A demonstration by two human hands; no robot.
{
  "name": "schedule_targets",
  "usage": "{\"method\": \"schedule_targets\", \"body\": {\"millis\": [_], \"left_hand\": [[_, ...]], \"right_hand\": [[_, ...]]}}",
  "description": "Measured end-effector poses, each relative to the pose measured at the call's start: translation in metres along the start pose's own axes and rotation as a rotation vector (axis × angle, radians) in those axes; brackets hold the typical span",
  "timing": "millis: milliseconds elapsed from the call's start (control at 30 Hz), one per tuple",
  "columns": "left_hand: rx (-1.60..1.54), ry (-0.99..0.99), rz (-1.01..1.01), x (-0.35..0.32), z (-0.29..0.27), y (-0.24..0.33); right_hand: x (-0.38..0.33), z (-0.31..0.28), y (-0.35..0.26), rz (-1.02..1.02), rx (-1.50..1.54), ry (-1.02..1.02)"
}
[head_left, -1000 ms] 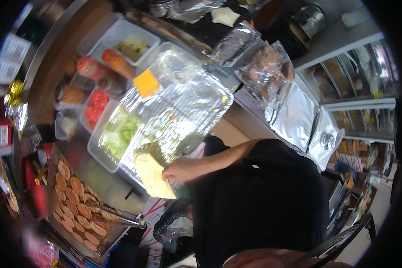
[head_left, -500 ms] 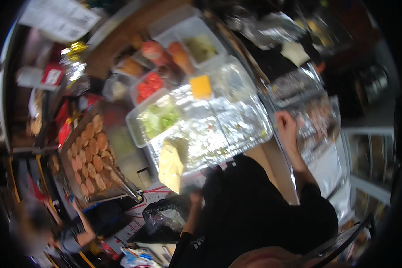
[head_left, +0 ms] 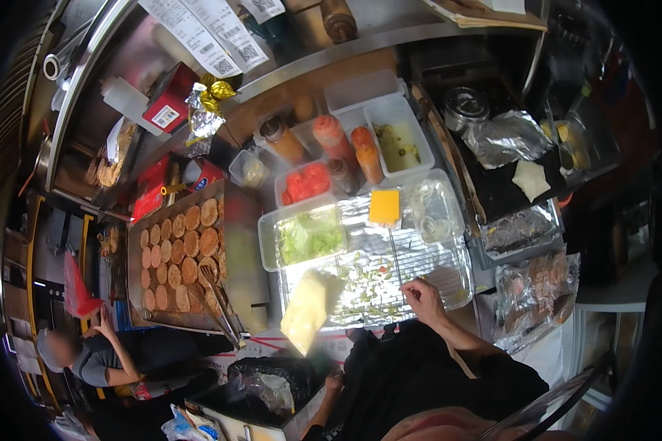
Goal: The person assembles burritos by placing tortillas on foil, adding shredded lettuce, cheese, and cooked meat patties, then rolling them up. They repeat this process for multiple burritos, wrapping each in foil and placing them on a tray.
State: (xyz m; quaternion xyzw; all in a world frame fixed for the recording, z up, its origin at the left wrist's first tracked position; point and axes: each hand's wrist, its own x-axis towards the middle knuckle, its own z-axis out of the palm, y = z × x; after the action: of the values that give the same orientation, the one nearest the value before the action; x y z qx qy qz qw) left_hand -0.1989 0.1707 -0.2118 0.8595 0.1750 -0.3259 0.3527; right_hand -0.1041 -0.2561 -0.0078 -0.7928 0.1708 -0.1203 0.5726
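My right hand (head_left: 424, 299) hovers over the front right part of a foil-lined tray (head_left: 449, 283), fingers curled in, with nothing visible in them. Green scraps (head_left: 371, 288) are scattered on the foil near it. Low beside my body is my left hand (head_left: 334, 381), near a bin with a black liner (head_left: 309, 378); its fingers are mostly hidden. A pale yellow sheet-like stack (head_left: 306, 312) lies over the tray's front left edge. Orange cheese slices (head_left: 384, 206) sit at the back of the tray, between a tub of shredded lettuce (head_left: 309, 237) and a tub of sliced onion (head_left: 434, 209).
Browned patties (head_left: 175, 253) cover a griddle at left, with metal tongs (head_left: 221, 305) on it. Tomatoes (head_left: 304, 184), sauce bottles (head_left: 331, 136) and a pickle tub (head_left: 397, 147) stand behind. Bagged food (head_left: 541, 287) lies at right. Another person (head_left: 118, 353) works at far left.
My right hand has moved left from beside the bagged food to above the foil-lined tray. The whole view has shifted. The other person's arm is now raised by a red object.
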Motion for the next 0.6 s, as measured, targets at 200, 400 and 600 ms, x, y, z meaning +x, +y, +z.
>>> {"method": "schedule_targets", "body": {"millis": [200, 400, 600], "left_hand": [[0.094, 0.022, 0.146, 0.02, 0.012, -0.006], [0.094, 0.109, 0.197, 0.032, 0.015, -0.025], [-0.272, 0.084, 0.224, 0.008, 0.004, 0.003]], "right_hand": [[0.007, 0.023, 0.012, 0.056, 0.097, -0.088], [-0.011, 0.076, -0.003, 0.006, 0.156, -0.363], [-0.016, 0.091, -0.009, -0.091, 0.13, -0.456]]}}
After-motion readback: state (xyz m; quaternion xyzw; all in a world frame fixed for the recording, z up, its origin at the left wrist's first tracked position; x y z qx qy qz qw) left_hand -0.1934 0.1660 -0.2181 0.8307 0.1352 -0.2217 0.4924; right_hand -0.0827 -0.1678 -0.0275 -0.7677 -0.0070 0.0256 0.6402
